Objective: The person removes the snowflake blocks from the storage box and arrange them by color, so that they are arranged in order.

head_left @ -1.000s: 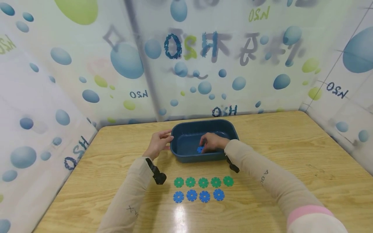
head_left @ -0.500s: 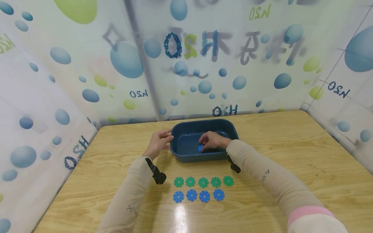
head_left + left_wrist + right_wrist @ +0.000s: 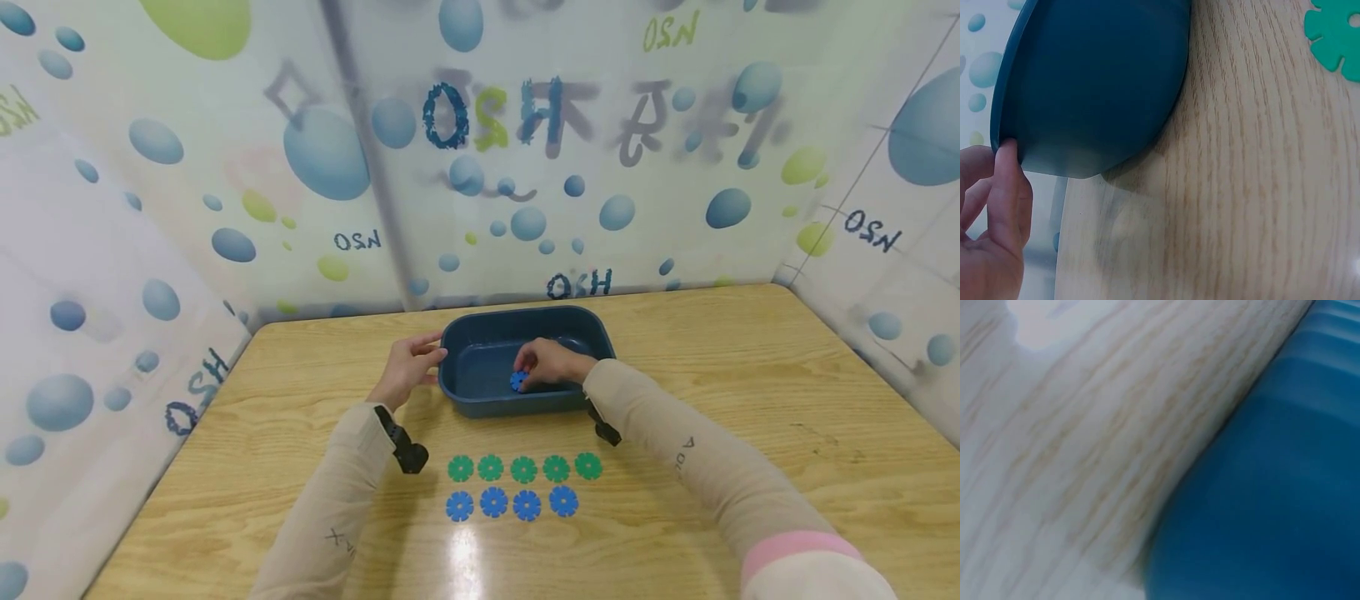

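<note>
A dark blue plastic basin point(image 3: 480, 408) stands on the table, with my left hand point(image 3: 405, 367) at its left end. In the left wrist view, the left thumb and fingers point(image 3: 1005, 200) touch the outside of the basin just under the rim. My right hand point(image 3: 551, 364) reaches over the near rim into the basin. Its thumb and fingertips pinch a blue snowflake disc point(image 3: 518, 382) near the basin floor, partly hidden by the hand. The right wrist view has only the basin's outer wall point(image 3: 1260, 500) and blurred table; the hand is out of that frame.
In front of the basin lies a row of several green snowflake discs point(image 3: 523, 469). Closer to me is a row of several blue ones point(image 3: 527, 505). The wooden table point(image 3: 742, 375) reaches back to a patterned wall covering point(image 3: 480, 208).
The right fingers loosen a little around the blue disc, then draw together on it again. The disc has shifted slightly right and up in view. My left hand stays put.
</note>
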A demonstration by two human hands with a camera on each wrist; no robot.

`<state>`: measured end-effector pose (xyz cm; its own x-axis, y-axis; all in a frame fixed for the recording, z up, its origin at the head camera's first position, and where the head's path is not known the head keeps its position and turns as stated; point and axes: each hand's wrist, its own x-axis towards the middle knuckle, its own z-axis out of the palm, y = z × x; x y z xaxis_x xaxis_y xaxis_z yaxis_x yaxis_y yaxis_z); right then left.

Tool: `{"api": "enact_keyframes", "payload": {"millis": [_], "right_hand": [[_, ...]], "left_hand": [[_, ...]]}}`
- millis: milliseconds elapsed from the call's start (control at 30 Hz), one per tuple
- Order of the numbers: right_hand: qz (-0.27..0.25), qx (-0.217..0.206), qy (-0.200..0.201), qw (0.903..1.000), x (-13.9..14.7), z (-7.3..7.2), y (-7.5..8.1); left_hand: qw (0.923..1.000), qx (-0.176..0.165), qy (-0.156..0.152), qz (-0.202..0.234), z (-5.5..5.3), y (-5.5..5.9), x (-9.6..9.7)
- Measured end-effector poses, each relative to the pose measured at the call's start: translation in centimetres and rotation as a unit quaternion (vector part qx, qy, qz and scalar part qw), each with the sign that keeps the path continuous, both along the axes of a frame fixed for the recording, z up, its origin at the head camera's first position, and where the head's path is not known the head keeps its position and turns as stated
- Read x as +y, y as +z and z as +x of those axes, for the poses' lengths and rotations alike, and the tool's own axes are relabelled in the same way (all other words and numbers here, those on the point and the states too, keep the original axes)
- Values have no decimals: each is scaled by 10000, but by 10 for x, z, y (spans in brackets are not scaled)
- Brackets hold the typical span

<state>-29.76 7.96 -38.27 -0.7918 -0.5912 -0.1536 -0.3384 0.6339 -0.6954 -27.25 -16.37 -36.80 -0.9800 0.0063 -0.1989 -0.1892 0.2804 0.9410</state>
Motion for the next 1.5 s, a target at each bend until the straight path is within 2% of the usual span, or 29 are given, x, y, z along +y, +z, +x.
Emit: {"api": "enact_keyframes", "payload": {"millis": [167, 400, 567, 733, 867, 967, 1133, 1333, 1500], "right_hand": [[45, 24, -87, 9999, 2, 0, 2], [-106, 145, -1, 9998, 8, 4, 8], [-586, -93, -145, 9981, 15, 9, 14], [-1248, -232, -52, 9919, 25, 16, 21], [-1576, -261, -27, 9871, 34, 22, 28], [-1677, -314, -30, 9853, 42, 28, 33], [-1771, -339, 210, 9834, 55, 39, 41], [-1646, -367, 478, 9845, 67, 61, 50], [-1685, -476, 721, 9819, 78, 80, 49]], "left_hand": [[10000, 2, -11, -10, 1, 0, 0], [10000, 11, -11, -47, 2, 1, 0], [10000, 10, -2, -47, 2, 1, 1], [10000, 37, -34, -34, 2, 0, 1], [10000, 48, -34, -28, 3, 0, 0], [10000, 37, -33, -17, 3, -1, 0], [10000, 36, -27, -62, 3, -2, -1], [10000, 45, -48, -63, 2, -1, -1], [10000, 59, -52, -39, 2, 0, 1]]}}
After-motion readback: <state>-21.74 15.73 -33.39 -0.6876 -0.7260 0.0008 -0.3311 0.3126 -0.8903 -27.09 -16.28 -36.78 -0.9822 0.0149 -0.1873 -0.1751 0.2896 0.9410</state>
